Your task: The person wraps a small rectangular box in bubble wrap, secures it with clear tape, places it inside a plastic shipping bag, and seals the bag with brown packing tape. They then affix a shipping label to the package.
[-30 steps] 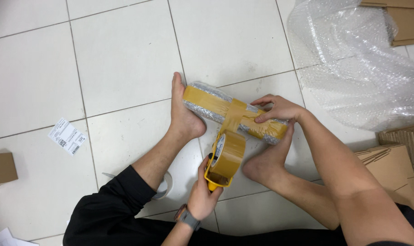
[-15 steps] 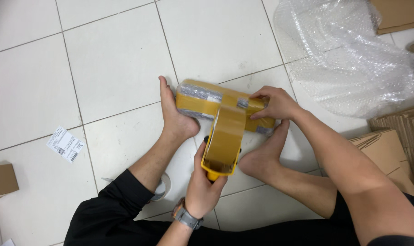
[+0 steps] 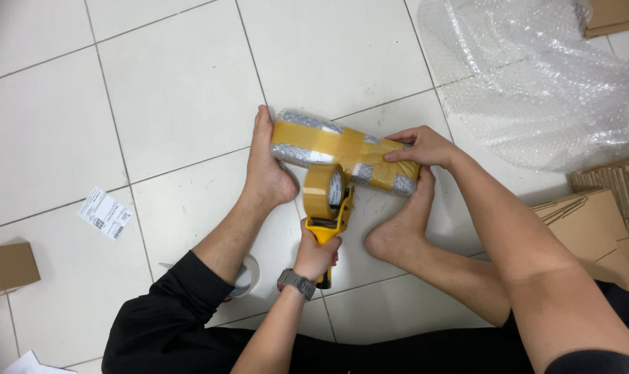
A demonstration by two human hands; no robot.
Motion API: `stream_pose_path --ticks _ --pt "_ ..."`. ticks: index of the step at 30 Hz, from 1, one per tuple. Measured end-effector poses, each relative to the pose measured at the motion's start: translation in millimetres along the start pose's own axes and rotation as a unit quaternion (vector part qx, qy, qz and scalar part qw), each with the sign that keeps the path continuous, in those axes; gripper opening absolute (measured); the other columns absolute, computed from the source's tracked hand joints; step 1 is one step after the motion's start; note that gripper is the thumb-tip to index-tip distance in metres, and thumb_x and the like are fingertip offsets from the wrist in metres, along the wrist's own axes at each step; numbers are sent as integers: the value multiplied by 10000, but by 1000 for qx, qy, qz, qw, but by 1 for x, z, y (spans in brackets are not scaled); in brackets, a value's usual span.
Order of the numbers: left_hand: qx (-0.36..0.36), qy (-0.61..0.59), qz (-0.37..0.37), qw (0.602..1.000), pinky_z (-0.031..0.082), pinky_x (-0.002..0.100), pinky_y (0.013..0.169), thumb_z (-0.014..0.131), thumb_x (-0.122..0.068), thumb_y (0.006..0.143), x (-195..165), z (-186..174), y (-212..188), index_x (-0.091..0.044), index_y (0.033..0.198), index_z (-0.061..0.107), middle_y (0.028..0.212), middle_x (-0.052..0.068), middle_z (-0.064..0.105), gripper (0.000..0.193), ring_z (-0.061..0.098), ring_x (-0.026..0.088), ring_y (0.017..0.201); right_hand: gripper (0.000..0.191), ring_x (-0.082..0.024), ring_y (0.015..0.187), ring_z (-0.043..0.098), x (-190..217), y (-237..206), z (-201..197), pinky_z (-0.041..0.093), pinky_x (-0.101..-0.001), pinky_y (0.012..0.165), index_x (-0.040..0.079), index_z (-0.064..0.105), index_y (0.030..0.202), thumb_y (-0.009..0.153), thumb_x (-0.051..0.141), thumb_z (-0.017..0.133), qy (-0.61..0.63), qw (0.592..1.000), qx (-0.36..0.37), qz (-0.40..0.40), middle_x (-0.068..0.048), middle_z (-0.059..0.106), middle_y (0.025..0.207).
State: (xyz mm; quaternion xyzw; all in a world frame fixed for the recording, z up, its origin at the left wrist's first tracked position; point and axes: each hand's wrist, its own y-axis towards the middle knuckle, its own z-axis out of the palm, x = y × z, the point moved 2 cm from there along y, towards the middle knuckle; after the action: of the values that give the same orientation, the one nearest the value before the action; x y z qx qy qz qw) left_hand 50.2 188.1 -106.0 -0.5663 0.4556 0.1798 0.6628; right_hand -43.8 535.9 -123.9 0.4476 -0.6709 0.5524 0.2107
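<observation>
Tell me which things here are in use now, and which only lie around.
In use:
- bubble-wrapped parcel, held between the bare feet, right hand on its end
- yellow tape dispenser, gripped by the left hand

Lying about:
- bubble wrap sheet
- shipping label
- small cardboard box
- flat cartons
- spare tape roll

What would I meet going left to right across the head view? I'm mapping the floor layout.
Small brown cardboard box → white paper label → left hand gripping the yellow tape dispenser → right hand on the bubble-wrapped, yellow-taped parcel → clear bubble wrap sheet → flat cardboard cartons.
</observation>
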Motion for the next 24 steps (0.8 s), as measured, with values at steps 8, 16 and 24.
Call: stream_pose_path --ticks 8,16,24 --pt "-24 -71 -23 997 465 283 403 654 -8 857 -17 -49 -65 -29 1252 397 768 83 617 471 552 132 471 839 -390 1456 357 86 -34 106 315 -540 1161 106 507 1461 756 403 853 -331 906 -171 -200 -221 401 1555" --pt "-93 -85 25 992 467 263 411 657 -13 875 -47 -91 -86 -5 1214 421 774 82 628 413 572 127 493 1042 -295 1327 540 123 3 66 440 -412 1122 180 451 1460 557 305 956 -304 951 3 -50 -109 549 1446" --pt "-77 -76 44 993 490 261 426 670 -17 864 -56 -85 -88 -30 1220 394 773 67 622 451 576 119 492 593 -301 1450 446 107 23 39 384 -475 1181 204 630 1386 875 477 755 -316 944 -69 -59 -135 491 1550"
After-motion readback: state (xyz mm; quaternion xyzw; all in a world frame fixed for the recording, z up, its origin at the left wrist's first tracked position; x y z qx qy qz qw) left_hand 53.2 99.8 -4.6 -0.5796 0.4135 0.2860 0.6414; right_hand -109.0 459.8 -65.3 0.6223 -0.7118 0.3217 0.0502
